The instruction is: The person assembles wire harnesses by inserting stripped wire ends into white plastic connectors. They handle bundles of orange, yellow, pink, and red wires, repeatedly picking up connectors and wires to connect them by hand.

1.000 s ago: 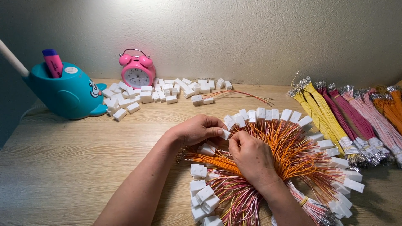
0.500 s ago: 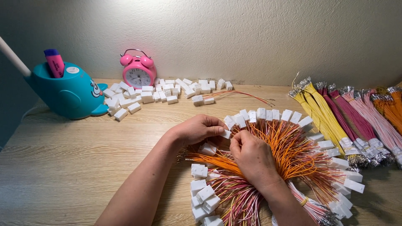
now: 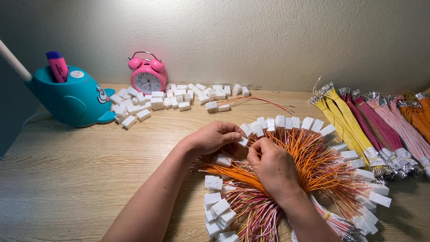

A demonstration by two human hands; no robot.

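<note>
Left hand (image 3: 214, 136) pinches a white connector (image 3: 243, 141); right hand (image 3: 273, 166) closes on orange wires (image 3: 309, 161). Loose white connector pile (image 3: 174, 96) beside pink alarm clock (image 3: 147, 76).

Wire fan (image 3: 313, 166) lies on the desk (image 3: 80, 179), front centre. Loose connectors (image 3: 174, 98) lie behind it, the clock (image 3: 148, 76) behind them. Pen holder (image 3: 71, 96) stands far left; wire bundles (image 3: 371, 130) lie right.
</note>
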